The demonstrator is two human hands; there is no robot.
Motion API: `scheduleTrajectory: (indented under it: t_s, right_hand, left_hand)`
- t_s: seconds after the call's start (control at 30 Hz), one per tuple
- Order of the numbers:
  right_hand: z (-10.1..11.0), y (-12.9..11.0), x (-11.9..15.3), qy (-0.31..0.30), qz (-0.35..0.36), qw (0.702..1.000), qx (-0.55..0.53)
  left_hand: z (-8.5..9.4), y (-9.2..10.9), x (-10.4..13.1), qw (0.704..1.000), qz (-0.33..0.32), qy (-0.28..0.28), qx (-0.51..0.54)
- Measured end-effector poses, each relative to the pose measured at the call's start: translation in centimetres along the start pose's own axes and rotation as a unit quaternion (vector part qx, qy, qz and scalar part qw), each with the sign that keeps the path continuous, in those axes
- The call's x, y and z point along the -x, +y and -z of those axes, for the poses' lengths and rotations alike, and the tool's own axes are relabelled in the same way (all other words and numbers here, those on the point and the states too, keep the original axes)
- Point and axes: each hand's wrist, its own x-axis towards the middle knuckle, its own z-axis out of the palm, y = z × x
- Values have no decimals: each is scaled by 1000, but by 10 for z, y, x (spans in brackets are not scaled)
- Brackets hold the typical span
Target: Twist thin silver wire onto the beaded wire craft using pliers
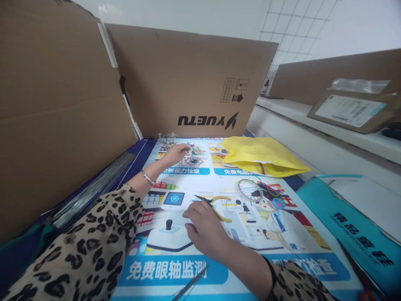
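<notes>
A printed poster [188,184] covers the work surface, walled in by upright cardboard sheets [194,79], with thin metal rods [94,188] lying along its left edge. The left hand [177,152] reaches to the far end, fingertips pinched together on a small, hard-to-make-out cluster of beads or clear pieces [192,149], while the right hand [203,228] rests nearer on the poster with fingers curled loosely, holding nothing, just beside the yellow-handled pliers [213,202]. Further right lie a roll of tape [249,189], loose coloured wires [269,190], a yellow bag [266,154] and a teal bag [354,230] cut off by the frame; nothing assembled shows, so the work seems early.
</notes>
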Motion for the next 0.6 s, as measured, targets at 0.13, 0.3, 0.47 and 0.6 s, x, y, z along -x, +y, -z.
scheduleTrajectory:
  t_s: [0.13, 0.3, 0.47, 0.6]
  right_hand:
    - [1, 0, 0, -6, 1, 1000, 2]
    - [2, -1, 0, -16, 0, 1000, 7]
    - [0, 1, -1, -17, -3, 1000, 11]
    - [-2, 3, 0, -14, 1, 1000, 22]
  left_hand:
    - [22, -4, 12, 1000, 11, -9, 17]
    - [47, 0, 39, 997, 34, -56, 31]
    - [63, 6, 63, 991, 51, -118, 30]
    - [61, 5, 70, 990, 76, -119, -30]
